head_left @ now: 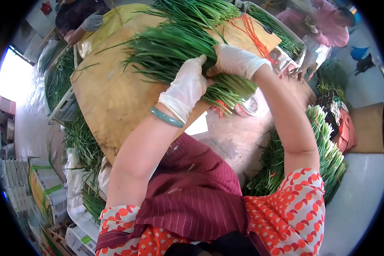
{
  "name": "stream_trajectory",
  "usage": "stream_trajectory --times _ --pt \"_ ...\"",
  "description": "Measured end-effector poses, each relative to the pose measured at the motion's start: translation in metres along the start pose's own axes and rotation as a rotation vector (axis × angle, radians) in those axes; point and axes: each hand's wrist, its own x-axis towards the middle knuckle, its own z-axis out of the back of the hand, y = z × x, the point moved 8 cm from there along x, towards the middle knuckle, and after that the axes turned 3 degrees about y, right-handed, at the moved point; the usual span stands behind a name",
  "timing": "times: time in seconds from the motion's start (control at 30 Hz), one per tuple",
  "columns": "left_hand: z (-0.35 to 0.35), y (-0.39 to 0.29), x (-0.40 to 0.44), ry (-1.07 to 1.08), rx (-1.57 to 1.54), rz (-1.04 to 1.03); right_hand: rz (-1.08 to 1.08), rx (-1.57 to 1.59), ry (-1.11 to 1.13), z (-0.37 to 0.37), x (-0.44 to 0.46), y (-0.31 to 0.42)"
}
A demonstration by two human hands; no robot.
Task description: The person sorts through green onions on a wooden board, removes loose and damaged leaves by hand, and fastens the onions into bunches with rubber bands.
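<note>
Head view: left hand point(183, 87) and right hand point(237, 62) clamped round green bundle point(168, 48), 12 o'clock, over worktop point(115, 96).
Binding: none seen; judged unfinished.
Red ties point(254, 37): 1 o'clock, loose.
Further greens point(196, 13): heaped beyond, apparently remaining.
Stacked greens point(324, 133): past 3 o'clock, apparently done.

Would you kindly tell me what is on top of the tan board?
A pile of green stalks and some orange-red ties lie on the board. The left hand and right hand hold another bunch over it. The surface beneath the pile and bunch cannot be seen.
</note>
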Motion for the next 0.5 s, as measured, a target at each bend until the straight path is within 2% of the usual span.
stream_trajectory --times 0.07,0.13,0.2,0.23,0.3,0.37,0.43,0.47,0.5 --pt "0.003 0.013 0.005 0.012 0.059 0.06 0.043 -0.075 -0.108 -0.012 0.005 -0.008" --pt "0.006 0.017 0.001 -0.066 0.129 0.082 -0.087 -0.167 -0.118 -0.02 0.0 -0.011" --pt "0.007 0.022 0.008 0.044 0.152 0.116 -0.076 -0.411 -0.274 -0.019 -0.006 -0.001" --pt "0.002 0.022 0.013 0.163 0.154 0.126 -0.077 -0.411 -0.277 -0.023 -0.006 -0.001" --pt "0.011 0.021 0.015 0.208 0.201 0.077 -0.076 -0.489 -0.297 -0.03 -0.004 -0.002" --pt "0.006 0.005 0.008 0.249 0.243 0.029 -0.114 -0.421 -0.286 -0.039 0.001 -0.013" --pt "0.027 0.007 0.003 0.093 0.267 0.329 -0.175 -0.317 -0.256 -0.045 -0.002 -0.019" --pt "0.032 -0.006 -0.007 0.077 0.262 0.329 -0.163 -0.311 -0.246 -0.046 -0.001 -0.015" --pt "0.035 -0.023 -0.017 0.1 0.492 0.288 -0.214 -0.344 -0.239 -0.047 -0.001 -0.016"
